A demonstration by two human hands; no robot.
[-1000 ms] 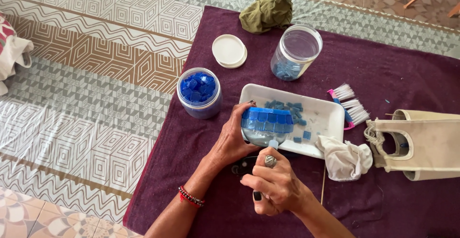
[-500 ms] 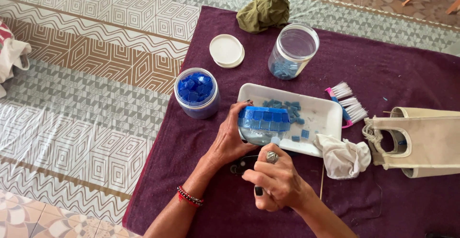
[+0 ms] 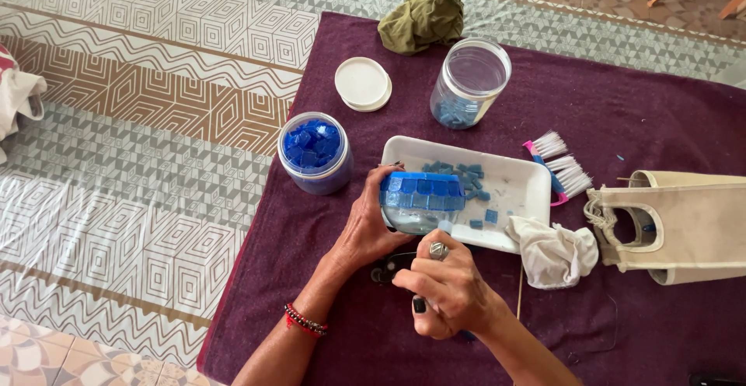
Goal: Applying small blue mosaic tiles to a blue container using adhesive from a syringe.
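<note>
Covering the patterned floor, a purple cloth is seen at right. On it, a white tray is set mid-scene. At its near edge a tiled jar is gripped by the left hand; the right hand, nearer, is clenched beneath the jar.

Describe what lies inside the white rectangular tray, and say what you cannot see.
The white tray holds loose light-blue mosaic tiles. The left hand holds a tile-covered glass jar over its near left part, and a white cloth overlaps its right corner, hiding what lies beneath.
</note>
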